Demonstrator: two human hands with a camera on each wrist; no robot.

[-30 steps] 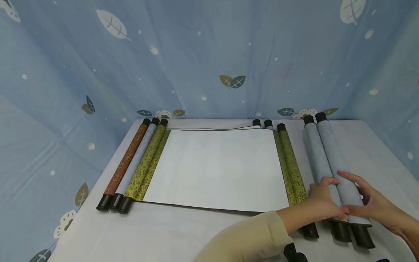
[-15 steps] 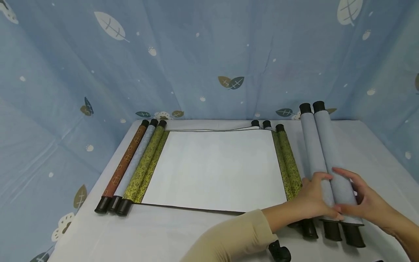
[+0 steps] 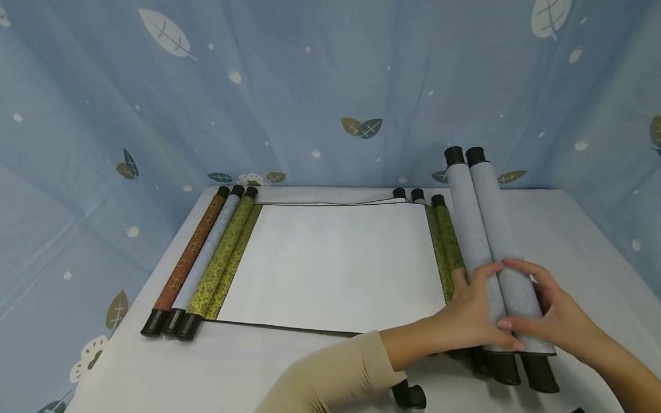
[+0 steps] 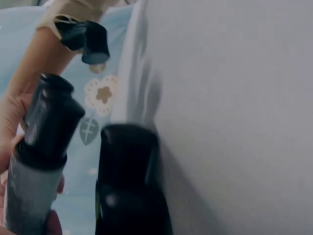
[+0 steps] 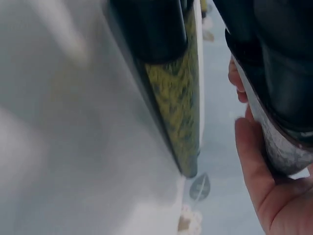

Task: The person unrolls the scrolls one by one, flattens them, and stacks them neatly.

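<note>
Two rolled scrolls in pale blue cloth, a left one (image 3: 469, 209) and a right one (image 3: 497, 221), lie side by side, raised off the table and tilted with far ends up. My left hand (image 3: 472, 312) grips the left roll near its lower end. My right hand (image 3: 555, 315) curls its thumb and fingers round the right roll. Black caps end both rolls; one cap (image 4: 51, 120) shows in the left wrist view. Beside them, partly hidden by my left hand, is the green patterned right roll (image 3: 448, 232) of an unrolled scroll with a white sheet (image 3: 341, 264).
At left lie a brown patterned roll (image 3: 188, 258), a pale blue roll (image 3: 209, 249) and a green patterned roll (image 3: 223, 258). Black caps (image 3: 399, 193) of other rolls peek out behind the sheet. A white cloth covers the table (image 3: 248, 373); a blue patterned curtain (image 3: 289, 86) surrounds it.
Both hands have lifted the two pale blue rolls off the table, far ends highest, and carried them left toward the green roll of the unrolled scroll.
</note>
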